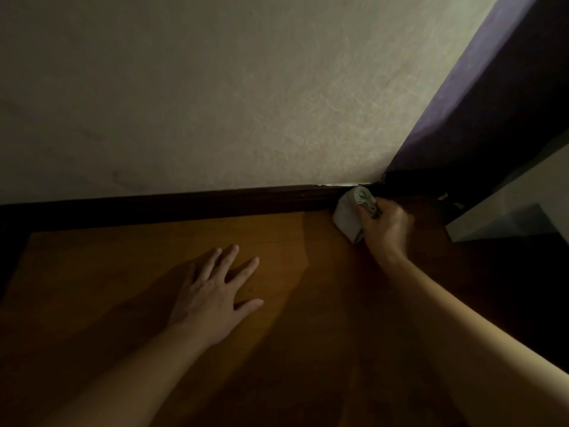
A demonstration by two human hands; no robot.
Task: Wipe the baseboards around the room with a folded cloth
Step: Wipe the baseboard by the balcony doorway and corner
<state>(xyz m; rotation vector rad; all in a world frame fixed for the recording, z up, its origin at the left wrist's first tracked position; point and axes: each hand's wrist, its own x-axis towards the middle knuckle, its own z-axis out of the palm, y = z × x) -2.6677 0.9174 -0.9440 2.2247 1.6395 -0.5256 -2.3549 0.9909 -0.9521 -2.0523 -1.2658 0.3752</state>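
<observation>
Low light, view down at a room corner.

- Left hand (212,300): flat on the wood floor (107,272), fingers (230,256) straight and spread, holding nothing. Looks like a brace for body weight.
- Right hand (386,226): fingers clenched round a folded grey cloth (345,217), with the fold bunched above the knuckles.
- Cloth: pressed against the face of the dark baseboard (184,204), just short of the corner where the pale wall (215,103) meets the purple wall (492,87). Its lower edge is close to the floor line; actual contact with the floor can't be told.
- Baseboard's long axis: runs left from the cloth, along the foot of the pale wall, to the frame's left edge. A second dark stretch turns right under the purple wall.
- Room to move: open floor along the whole leftward run. To the right, a white piece of furniture (508,208) stands near the corner and crowds the other stretch.
- Judgement: the corner is being worked now. The easy stroke is leftward, along the board's length. The right hand holds the cloth, and the left hand lies near that path and would likely need to shift.
</observation>
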